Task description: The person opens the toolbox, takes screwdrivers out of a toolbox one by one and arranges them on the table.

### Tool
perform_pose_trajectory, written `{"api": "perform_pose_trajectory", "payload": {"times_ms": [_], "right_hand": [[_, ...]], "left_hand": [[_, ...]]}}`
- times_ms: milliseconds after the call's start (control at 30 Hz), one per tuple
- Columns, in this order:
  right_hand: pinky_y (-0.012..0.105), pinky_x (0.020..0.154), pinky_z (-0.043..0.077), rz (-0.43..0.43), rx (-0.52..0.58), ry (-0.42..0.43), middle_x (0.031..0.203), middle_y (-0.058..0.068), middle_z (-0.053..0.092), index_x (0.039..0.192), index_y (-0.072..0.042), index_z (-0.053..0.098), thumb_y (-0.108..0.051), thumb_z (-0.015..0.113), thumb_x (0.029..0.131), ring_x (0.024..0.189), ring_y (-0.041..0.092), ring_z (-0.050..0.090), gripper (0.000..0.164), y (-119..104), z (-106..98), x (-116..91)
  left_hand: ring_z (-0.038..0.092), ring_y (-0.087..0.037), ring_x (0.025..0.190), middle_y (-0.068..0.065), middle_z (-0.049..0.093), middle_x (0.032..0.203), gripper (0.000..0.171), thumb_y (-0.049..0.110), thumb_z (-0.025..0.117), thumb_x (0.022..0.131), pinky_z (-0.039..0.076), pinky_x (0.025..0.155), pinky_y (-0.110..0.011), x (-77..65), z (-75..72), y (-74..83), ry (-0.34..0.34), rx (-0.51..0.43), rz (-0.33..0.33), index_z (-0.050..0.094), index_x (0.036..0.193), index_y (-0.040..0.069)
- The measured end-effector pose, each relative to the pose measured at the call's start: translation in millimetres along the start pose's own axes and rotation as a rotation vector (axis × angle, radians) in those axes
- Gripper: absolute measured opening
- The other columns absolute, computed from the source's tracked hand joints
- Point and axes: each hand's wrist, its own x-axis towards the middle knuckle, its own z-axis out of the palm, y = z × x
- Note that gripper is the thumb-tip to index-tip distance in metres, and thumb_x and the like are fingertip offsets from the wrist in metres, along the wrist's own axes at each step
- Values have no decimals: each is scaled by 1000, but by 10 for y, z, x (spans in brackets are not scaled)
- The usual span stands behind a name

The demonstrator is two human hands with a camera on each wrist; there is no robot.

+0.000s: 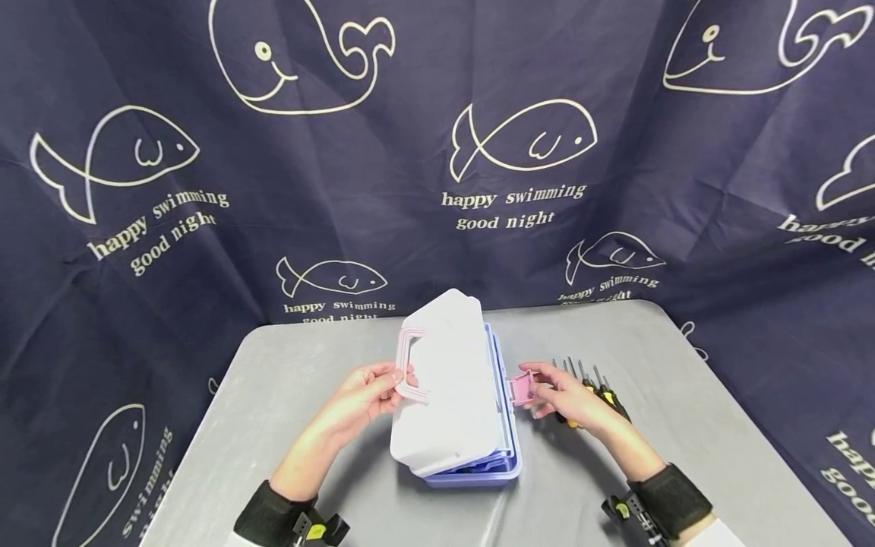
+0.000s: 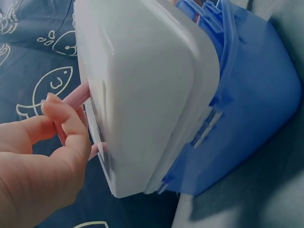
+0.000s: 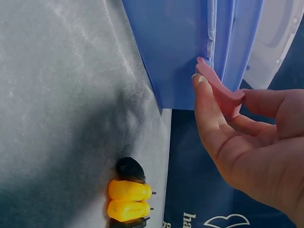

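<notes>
In the head view a plastic storage box stands mid-table, its white lid (image 1: 451, 395) raised partway and tilted above the blue base (image 1: 472, 480). My left hand (image 1: 355, 403) grips the pink carry handle (image 1: 403, 348) on the lid. The left wrist view shows its fingers (image 2: 71, 114) curled round that handle. On the box's right side, my right hand (image 1: 570, 399) holds the pink latch (image 1: 522, 388) that juts out from the base's rim. In the right wrist view the latch (image 3: 219, 88) lies between thumb and fingers. The lid hides most of the box's inside.
Several screwdrivers (image 1: 608, 395) with black and yellow handles lie on the grey table (image 1: 314, 349) right of the box, partly behind my right hand. A dark blue curtain (image 1: 410, 167) with white fish drawings hangs behind and beside the table.
</notes>
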Motion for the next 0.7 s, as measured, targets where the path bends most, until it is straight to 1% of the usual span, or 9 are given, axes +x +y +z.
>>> {"api": "perform_pose_trajectory", "payload": {"times_ms": [67,167,300,367,467,600,700], "right_hand": [[44,78,62,-6,27,-13,124,34,61,152,14,31,-8,49,109,102,49,69,52,5,-7,-5],[41,78,62,-9,49,-22,122,34,63,153,12,30,-9,48,110,103,50,69,51,26,-11,-17],[39,78,62,-13,60,-15,116,33,67,153,10,31,-10,47,110,103,50,69,50,55,-5,-25],[41,78,62,-21,62,-10,116,33,67,153,11,32,-11,48,110,103,49,70,51,65,-1,-20],[44,79,62,-31,56,-3,117,33,67,153,11,32,-12,49,110,103,46,71,52,79,4,-11],[43,79,62,-31,78,-1,121,35,65,154,10,33,-12,50,110,104,47,71,52,94,8,-20],[43,79,62,-31,92,-3,126,36,62,154,8,34,-13,50,110,106,46,70,51,95,19,-22]], "left_hand": [[57,-2,76,2,75,101,19,6,52,108,48,68,-15,30,25,-24,-19,-24,7,64,120,-1],[57,-1,78,2,76,103,18,5,51,108,48,69,-15,81,84,-51,-43,-45,17,65,119,1],[57,-2,79,1,74,101,17,3,52,108,48,71,-15,136,173,-69,-58,-80,16,64,119,0],[57,-3,79,1,73,100,17,3,52,107,47,70,-15,154,207,-73,-61,-89,14,64,118,-1],[57,-3,78,1,73,100,15,2,52,107,47,69,-16,176,244,-79,-66,-91,5,63,117,-1],[58,-3,76,0,73,100,14,2,52,107,47,68,-17,206,286,-95,-76,-81,-2,63,116,-1],[59,-4,75,0,73,101,15,2,53,106,48,67,-17,219,317,-108,-76,-73,-2,63,116,-3]]}}
